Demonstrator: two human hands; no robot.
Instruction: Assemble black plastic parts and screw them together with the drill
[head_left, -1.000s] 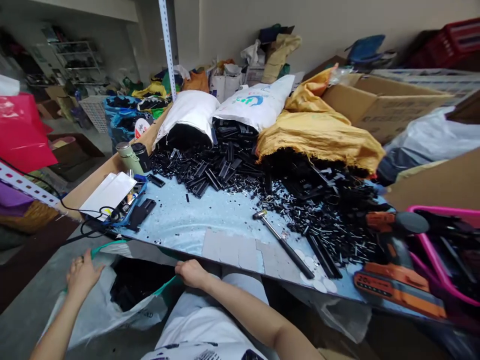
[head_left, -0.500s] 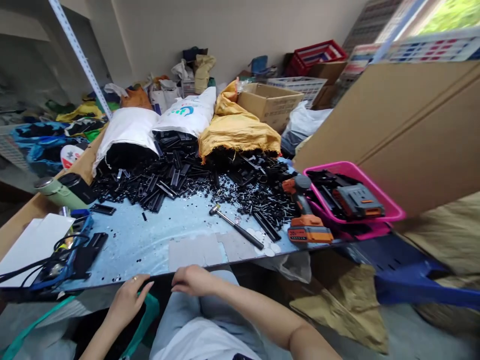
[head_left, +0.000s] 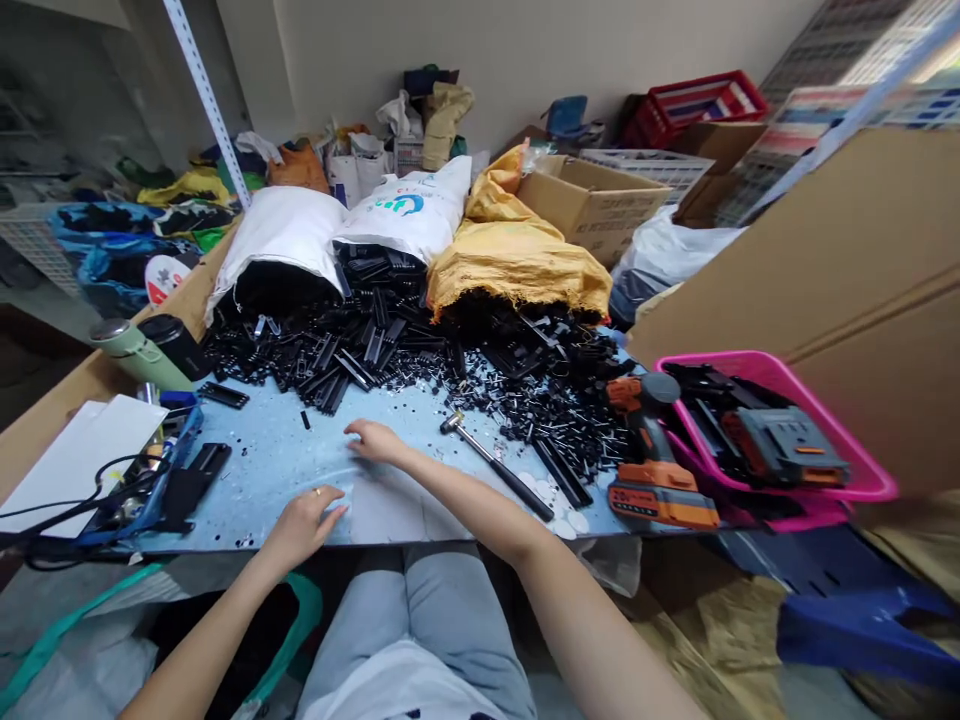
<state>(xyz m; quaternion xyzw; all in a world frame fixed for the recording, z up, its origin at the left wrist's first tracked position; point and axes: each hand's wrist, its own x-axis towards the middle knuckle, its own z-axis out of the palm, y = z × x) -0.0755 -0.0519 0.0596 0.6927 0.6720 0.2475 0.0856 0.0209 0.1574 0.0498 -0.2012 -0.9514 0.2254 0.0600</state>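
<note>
Parts (head_left: 367,345) indistinct, right hand (head_left: 377,443) with palm hidden

1. In front of me, long, narrow black strips (head_left: 371,345) lie heaped on the blue tabletop (head_left: 277,450), jumbled at many angles, some overlapping.
2. I see one small black piece (head_left: 305,420) lying alone, just off the heap, on my side.
3. Flat grey sheets (head_left: 386,510) lie along the edge nearest me, partly hidden.
</note>
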